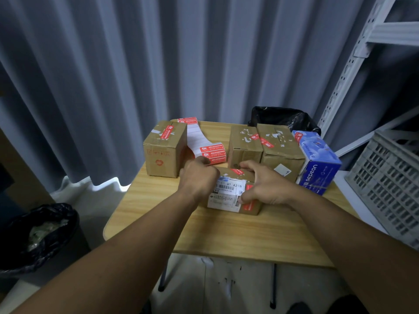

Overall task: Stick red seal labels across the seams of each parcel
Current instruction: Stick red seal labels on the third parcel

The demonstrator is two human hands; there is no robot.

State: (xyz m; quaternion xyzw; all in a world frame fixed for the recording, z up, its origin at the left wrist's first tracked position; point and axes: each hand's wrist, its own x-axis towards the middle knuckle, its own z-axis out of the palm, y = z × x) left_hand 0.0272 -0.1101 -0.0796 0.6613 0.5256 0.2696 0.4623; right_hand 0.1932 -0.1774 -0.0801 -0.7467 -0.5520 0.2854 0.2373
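The small parcel [229, 196] lies mid-tabletop [226, 234], gripped by the right hand [263, 184] with fingers over its far edge and thumb by a red seal [249, 206]. The left hand [199, 177] is curled, seemingly pinching the label strip [213, 152] just beyond. Other boxes [281, 146] crowd the far edge, and bare wood runs to the near edge.

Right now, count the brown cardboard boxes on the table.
4. The left box stands beside the label roll; the middle box and right box sit together at the back; the front box lies in the right hand, by the left hand. Others may hide.
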